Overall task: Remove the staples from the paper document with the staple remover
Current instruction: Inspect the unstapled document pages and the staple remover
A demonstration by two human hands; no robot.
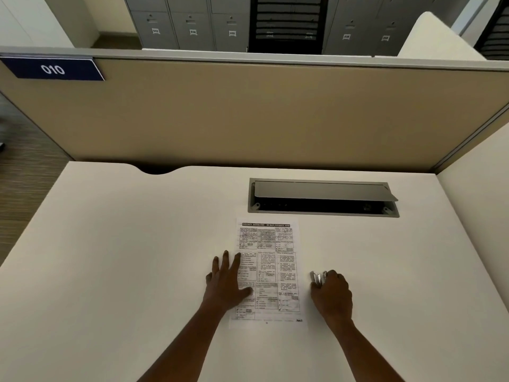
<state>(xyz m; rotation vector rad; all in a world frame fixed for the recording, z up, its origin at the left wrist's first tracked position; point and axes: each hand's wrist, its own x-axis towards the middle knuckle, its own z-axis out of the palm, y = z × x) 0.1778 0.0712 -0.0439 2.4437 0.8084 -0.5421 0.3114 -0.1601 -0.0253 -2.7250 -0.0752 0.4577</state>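
Printed paper document (268, 271), flat on white worktop (110, 244).
Staples too small to make out. Staple remover (318, 277) mostly hidden in right hand (332, 295), fingers curled round it, just right of the sheet. Left hand (225, 282) flat, fingers spread, pressing the left margin. Heading: "POVERTY ESTIMATES – HUMAN POVERTY LINE". Partition sign (53, 69): "010".

blue sign (52, 69) reads "010"; paper document (286, 271) headed "poverty estimates – human poverty line".

The left hand (225, 282) and right hand (332, 295) are bare, as are both forearms.
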